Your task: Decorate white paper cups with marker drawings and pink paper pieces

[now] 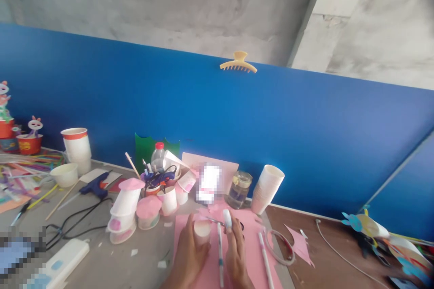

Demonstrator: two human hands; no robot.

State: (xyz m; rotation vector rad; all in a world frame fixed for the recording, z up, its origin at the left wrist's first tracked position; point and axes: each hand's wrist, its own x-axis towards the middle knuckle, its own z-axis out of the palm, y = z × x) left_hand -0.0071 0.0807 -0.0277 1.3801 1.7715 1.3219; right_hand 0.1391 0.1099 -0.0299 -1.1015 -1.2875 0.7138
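Note:
My left hand (190,255) is wrapped round a small white paper cup (202,231), just above a pink sheet of paper (207,275). My right hand (235,253) is beside it, its fingers together on a small white rounded piece (227,220) whose kind I cannot make out. Close behind those fingers shows part of a pair of scissors, with a dark handle (242,226). A white pen-like stick (220,253) lies on the pink sheet between my hands. Another white stick (266,259) lies to the right of my right hand.
A phone (208,184) leans at the back beside a glass jar (238,189) and stacked paper cups (267,188). Pink-topped cup models (125,207), a glue gun (96,185), black cables and a white power strip (63,264) occupy the left. A tape roll (280,247) lies right.

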